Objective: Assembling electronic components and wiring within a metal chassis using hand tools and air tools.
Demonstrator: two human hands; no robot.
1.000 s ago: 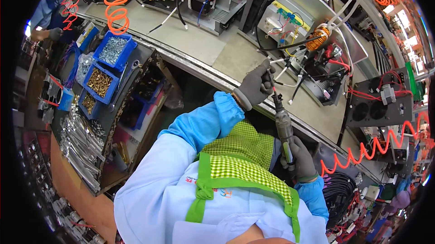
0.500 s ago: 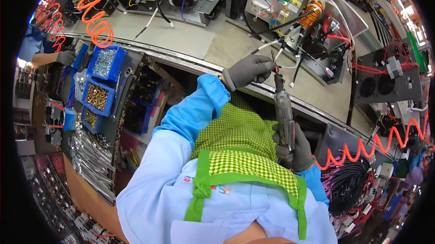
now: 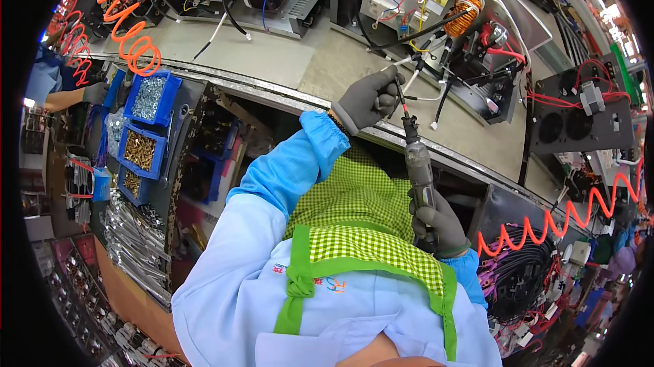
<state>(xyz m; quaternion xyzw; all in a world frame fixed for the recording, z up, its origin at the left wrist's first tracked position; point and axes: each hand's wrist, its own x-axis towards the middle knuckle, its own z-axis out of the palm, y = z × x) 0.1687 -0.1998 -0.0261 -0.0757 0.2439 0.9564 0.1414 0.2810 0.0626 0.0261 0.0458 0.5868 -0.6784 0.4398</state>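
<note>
My right hand (image 3: 441, 222), in a dark grey glove, is wrapped round the body of a power screwdriver (image 3: 419, 168). The tool points away from me, its long thin bit tilting to the left. Beside the bit's tip, my gloved left hand (image 3: 370, 100) has its fingers curled in a pinch; whatever lies between them is too small or hidden to make out. Just beyond both hands, an electrical unit with an orange copper-wound coil (image 3: 463, 17) stands on the bench. White and black cable ends (image 3: 424, 66) stick out of it toward my hands.
Blue bins hold silver screws (image 3: 149, 98) and brass fasteners (image 3: 140, 150) at left. Below them lie bundled metal strips (image 3: 133, 237). A coiled orange air hose (image 3: 558, 220) stretches along the right. A fan panel (image 3: 579, 111) stands farther right. A co-worker's gloved hand (image 3: 95, 92) shows at far left.
The screwdriver's front end has swung slightly left, and its bit leans more toward my left hand. My left hand has shifted a little left, its fingers still curled.
</note>
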